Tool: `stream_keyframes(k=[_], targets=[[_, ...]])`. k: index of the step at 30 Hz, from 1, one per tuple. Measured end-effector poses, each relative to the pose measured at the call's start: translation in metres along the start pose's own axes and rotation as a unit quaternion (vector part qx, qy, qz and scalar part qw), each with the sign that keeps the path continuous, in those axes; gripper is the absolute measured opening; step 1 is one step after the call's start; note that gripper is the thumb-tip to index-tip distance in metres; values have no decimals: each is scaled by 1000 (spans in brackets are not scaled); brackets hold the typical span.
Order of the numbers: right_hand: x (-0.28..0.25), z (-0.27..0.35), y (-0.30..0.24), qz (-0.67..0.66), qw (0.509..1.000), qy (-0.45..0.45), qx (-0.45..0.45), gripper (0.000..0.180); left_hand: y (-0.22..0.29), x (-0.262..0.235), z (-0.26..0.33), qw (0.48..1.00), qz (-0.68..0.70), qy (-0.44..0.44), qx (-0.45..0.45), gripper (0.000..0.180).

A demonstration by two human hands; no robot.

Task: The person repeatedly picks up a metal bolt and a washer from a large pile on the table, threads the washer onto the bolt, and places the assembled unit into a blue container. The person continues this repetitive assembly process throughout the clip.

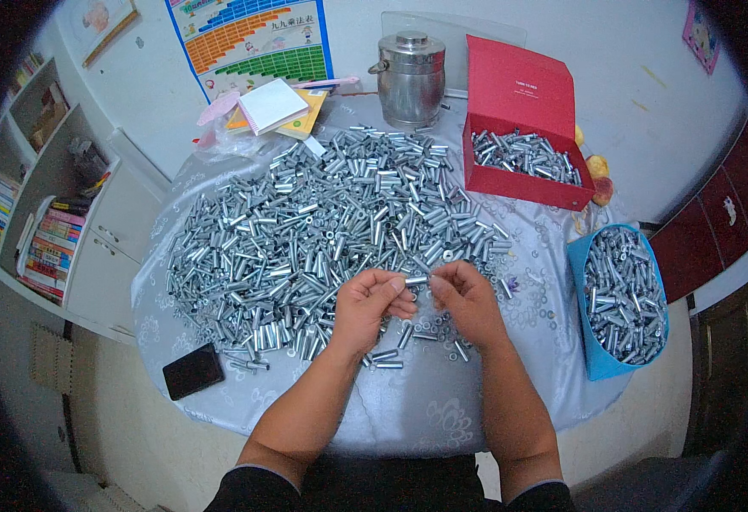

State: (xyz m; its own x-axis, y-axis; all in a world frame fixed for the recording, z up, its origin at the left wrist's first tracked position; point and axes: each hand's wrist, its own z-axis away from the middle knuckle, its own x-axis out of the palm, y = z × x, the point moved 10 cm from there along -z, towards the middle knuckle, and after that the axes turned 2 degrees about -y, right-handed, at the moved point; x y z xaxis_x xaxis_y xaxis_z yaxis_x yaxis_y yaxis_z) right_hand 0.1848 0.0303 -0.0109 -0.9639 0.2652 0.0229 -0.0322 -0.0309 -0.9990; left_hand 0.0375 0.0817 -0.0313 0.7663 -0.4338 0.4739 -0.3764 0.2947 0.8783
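Over the near edge of a heap of short silver metal tubes [306, 230], my two hands meet. My left hand [362, 314] is closed, thumb and fingers pinching one metal tube [416, 281] that points to the right. At that tube's right end, the fingers of my right hand [471, 305] are pressed together; what they hold, if anything, is too small to make out. Below and between the hands lie several loose tubes [388, 364]. Small ring washers [545, 313] are scattered to the right of my right hand.
A red box [523, 189] with its lid up holds more metal parts at the back right. Right of the table edge stands a blue bin [606, 367] full of them. A black phone [193, 372] lies front left. A steel pot [411, 81] and notebooks [272, 107] stand behind.
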Motion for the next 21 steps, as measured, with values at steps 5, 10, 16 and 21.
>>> stream_keyframes(k=[5, 10, 16, 21], targets=[[-1, 0, -2, -3, 1000, 4, -3, 18, 1, -1, 0, 1000, -7, 2, 7, 17], [-3, -1, 6, 37, 999, -17, 10, 19, 3, -2, 0, 1000, -12, 8, 8, 16], [-3, -1, 14, 18, 999, -11, 42, 19, 5, -3, 2, 999, -31, 21, 12, 14], [-1, -1, -5, 11, 1000, 2, -29, 18, 4, 2, 1, 999, -28, 11, 11, 14]])
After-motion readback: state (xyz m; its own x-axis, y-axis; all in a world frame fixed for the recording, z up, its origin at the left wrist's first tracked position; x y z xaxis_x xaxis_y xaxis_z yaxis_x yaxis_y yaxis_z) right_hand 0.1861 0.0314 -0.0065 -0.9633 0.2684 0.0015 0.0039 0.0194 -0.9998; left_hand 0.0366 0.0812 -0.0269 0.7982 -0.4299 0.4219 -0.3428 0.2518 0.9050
